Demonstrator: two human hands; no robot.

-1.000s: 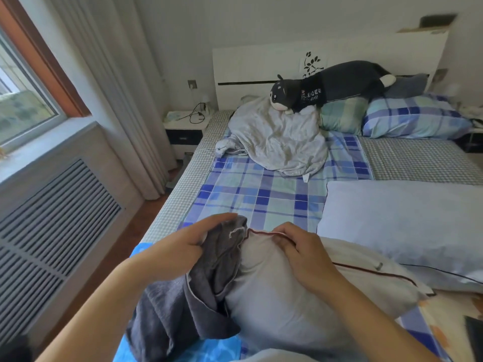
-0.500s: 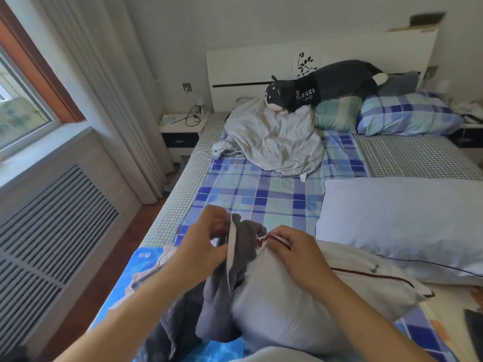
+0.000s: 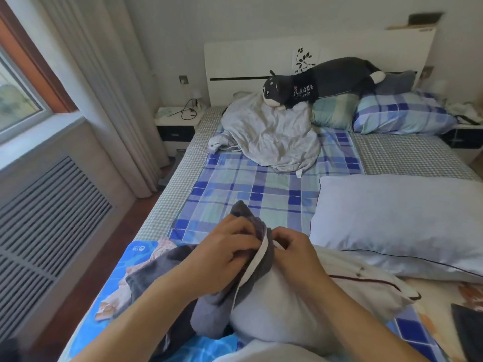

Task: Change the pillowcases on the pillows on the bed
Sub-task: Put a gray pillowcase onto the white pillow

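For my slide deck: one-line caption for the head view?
Both hands, left hand and right hand, grip a grey pillowcase at a pillow corner.

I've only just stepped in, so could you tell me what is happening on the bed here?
A person is working a dark grey pillowcase at the end of a pale pillow near the foot of the bed. The left hand grips the case's edge; the right hand pinches at the pillow's corner. The case is bunched there, not covering the pillow.

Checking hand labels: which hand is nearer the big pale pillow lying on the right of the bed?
Right. The right hand pinches cloth just left of the pale pillow; the left hand grips the grey pillowcase farther left.
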